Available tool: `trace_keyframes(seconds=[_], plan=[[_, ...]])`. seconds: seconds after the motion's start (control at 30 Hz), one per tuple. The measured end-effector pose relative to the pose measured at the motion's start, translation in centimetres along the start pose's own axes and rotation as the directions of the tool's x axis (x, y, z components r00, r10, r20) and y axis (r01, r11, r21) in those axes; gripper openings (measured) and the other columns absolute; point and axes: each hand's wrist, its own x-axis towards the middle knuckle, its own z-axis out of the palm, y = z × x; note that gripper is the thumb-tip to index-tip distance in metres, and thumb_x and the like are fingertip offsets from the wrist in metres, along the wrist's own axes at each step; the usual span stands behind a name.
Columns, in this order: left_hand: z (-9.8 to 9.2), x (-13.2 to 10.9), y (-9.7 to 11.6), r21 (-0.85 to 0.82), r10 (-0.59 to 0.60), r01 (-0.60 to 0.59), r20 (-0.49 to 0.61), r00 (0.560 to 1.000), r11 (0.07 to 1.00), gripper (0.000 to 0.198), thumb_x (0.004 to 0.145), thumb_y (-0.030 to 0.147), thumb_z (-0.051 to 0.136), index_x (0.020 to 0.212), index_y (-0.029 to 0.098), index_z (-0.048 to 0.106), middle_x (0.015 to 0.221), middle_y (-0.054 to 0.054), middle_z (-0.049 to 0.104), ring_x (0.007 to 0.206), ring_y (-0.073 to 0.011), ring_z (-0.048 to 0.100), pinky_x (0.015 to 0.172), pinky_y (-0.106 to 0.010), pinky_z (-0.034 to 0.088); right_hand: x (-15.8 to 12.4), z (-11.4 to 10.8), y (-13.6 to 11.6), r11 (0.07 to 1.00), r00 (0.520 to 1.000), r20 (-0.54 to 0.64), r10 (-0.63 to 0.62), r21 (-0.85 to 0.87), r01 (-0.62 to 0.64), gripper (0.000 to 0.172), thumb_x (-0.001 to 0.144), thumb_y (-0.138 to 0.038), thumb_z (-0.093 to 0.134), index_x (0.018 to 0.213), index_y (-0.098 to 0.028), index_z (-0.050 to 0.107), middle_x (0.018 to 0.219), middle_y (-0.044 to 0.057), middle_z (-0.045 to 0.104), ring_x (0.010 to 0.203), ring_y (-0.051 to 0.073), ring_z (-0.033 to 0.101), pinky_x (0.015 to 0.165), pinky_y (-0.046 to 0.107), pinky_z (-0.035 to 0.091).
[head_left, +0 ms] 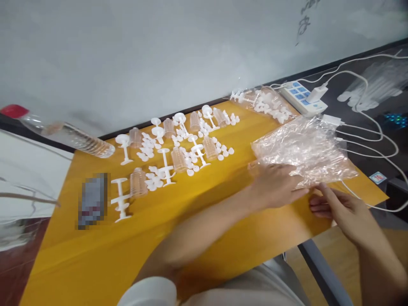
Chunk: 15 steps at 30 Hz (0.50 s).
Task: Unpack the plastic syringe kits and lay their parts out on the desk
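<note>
My left hand lies at the near edge of a clear plastic bag, fingers apart and touching the film. Just to its right is my right hand, its thumb stretched to the bag's near edge and its other fingers loosely bent below, with a gap between. The bag is crinkled and shiny, and its contents are hard to make out. Left of it, white plastic stands with round discs, ribbed clear cups and small white balls lie in grouped sets across two rows and the yellow tabletop.
Behind the bag lie another clear bag of white parts and a power strip with white cables. A red-capped bottle lies tilted at far left, near a blurred-out flat object. A wall bounds the back.
</note>
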Motion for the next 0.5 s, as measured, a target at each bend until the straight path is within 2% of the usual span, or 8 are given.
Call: trace_keyframes(seconds=[0.07, 0.13, 0.17, 0.2, 0.27, 0.33, 0.4, 0.5], plan=[[0.4, 2.5, -2.6, -0.049, -0.075, 0.072, -0.081, 0.994, 0.996, 0.038, 0.105, 0.044, 0.052, 0.125, 0.02, 0.072, 0.139, -0.011, 0.068, 0.128, -0.0247, 0.065, 0.112, -0.041, 0.051, -0.5, 1.2, -0.2, 0.989, 0.999, -0.025, -0.032, 0.146, 0.035, 0.067, 0.069, -0.073, 0.081, 0.097, -0.013, 0.074, 0.09, 0.013, 0.077, 0.075, 0.024, 0.077, 0.068, 0.028, 0.068], [0.1, 4.1, -5.3, -0.041, -0.24, 0.236, -0.164, 0.957, 0.971, 0.054, 0.097, 0.048, 0.066, 0.142, 0.019, 0.061, 0.155, -0.015, 0.055, 0.145, -0.0321, 0.05, 0.12, -0.048, 0.041, -0.5, 2.1, -0.3, 0.966, 0.995, -0.062, -0.077, 0.241, 0.09, 0.064, 0.071, -0.068, 0.084, 0.103, -0.014, 0.072, 0.095, 0.012, 0.077, 0.081, 0.022, 0.077, 0.072, 0.025, 0.067], [0.0, 4.7, -6.5, -0.049, -0.325, 0.321, -0.136, 0.936, 0.946, 0.071, 0.09, 0.051, 0.073, 0.149, 0.016, 0.054, 0.16, -0.018, 0.049, 0.149, -0.0365, 0.044, 0.122, -0.051, 0.038, -0.4, 2.6, -0.3, 0.956, 0.992, -0.081, -0.102, 0.267, 0.12, 0.063, 0.071, -0.065, 0.085, 0.106, -0.015, 0.071, 0.098, 0.011, 0.077, 0.084, 0.021, 0.077, 0.074, 0.023, 0.066], [0.0, 5.3, -7.4, -0.075, -0.378, 0.373, -0.058, 0.924, 0.925, 0.085, 0.085, 0.055, 0.076, 0.153, 0.012, 0.048, 0.16, -0.021, 0.048, 0.15, -0.0393, 0.042, 0.12, -0.052, 0.039, 0.0, 3.0, -0.5, 0.95, 0.987, -0.106, -0.124, 0.274, 0.149, 0.064, 0.071, -0.063, 0.086, 0.111, -0.016, 0.07, 0.099, 0.01, 0.077, 0.084, 0.019, 0.076, 0.075, 0.022, 0.066], [0.2, 6.4, -8.5, -0.155, -0.404, 0.417, 0.113, 0.908, 0.895, 0.096, 0.083, 0.06, 0.076, 0.155, 0.007, 0.042, 0.154, -0.024, 0.054, 0.143, -0.0407, 0.05, 0.114, -0.049, 0.045, 1.0, 3.7, -1.0, 0.955, 0.974, -0.157, -0.165, 0.222, 0.197, 0.067, 0.071, -0.06, 0.087, 0.119, -0.018, 0.067, 0.098, 0.007, 0.076, 0.079, 0.016, 0.075, 0.071, 0.019, 0.064], [0.6, 7.4, -8.5, -0.263, -0.416, 0.449, 0.173, 0.893, 0.854, 0.092, 0.084, 0.056, 0.075, 0.155, 0.008, 0.041, 0.147, -0.023, 0.06, 0.134, -0.0387, 0.058, 0.106, -0.045, 0.05, 2.3, 4.3, -1.9, 0.971, 0.96, -0.188, -0.207, 0.081, 0.225, 0.06, 0.074, -0.061, 0.084, 0.112, -0.016, 0.069, 0.091, 0.007, 0.075, 0.068, 0.015, 0.07, 0.06, 0.019, 0.058], [1.0, 8.2, -8.1, -0.375, -0.497, 0.529, 0.186, 0.847, 0.761, 0.088, 0.079, 0.051, 0.08, 0.15, 0.011, 0.046, 0.141, -0.022, 0.064, 0.126, -0.0378, 0.063, 0.098, -0.043, 0.053, 3.3, 4.6, -2.9, 0.968, 0.948, -0.199, -0.248, -0.097, 0.233, 0.051, 0.078, -0.062, 0.079, 0.095, -0.014, 0.069, 0.082, 0.008, 0.074, 0.062, 0.015, 0.066, 0.053, 0.021, 0.051], [0.7, 8.7, -7.8, -0.495, -0.546, 0.629, 0.322, 0.774, 0.6, 0.065, 0.072, 0.045, 0.087, 0.123, 0.011, 0.066, 0.119, -0.019, 0.073, 0.102, -0.0336, 0.071, 0.079, -0.038, 0.056, 3.9, 4.8, -3.6, 0.937, 0.929, -0.222, -0.295, -0.26, 0.235, 0.048, 0.081, -0.063, 0.075, 0.084, -0.015, 0.068, 0.072, 0.007, 0.07, 0.06, 0.015, 0.063, 0.053, 0.023, 0.045]])
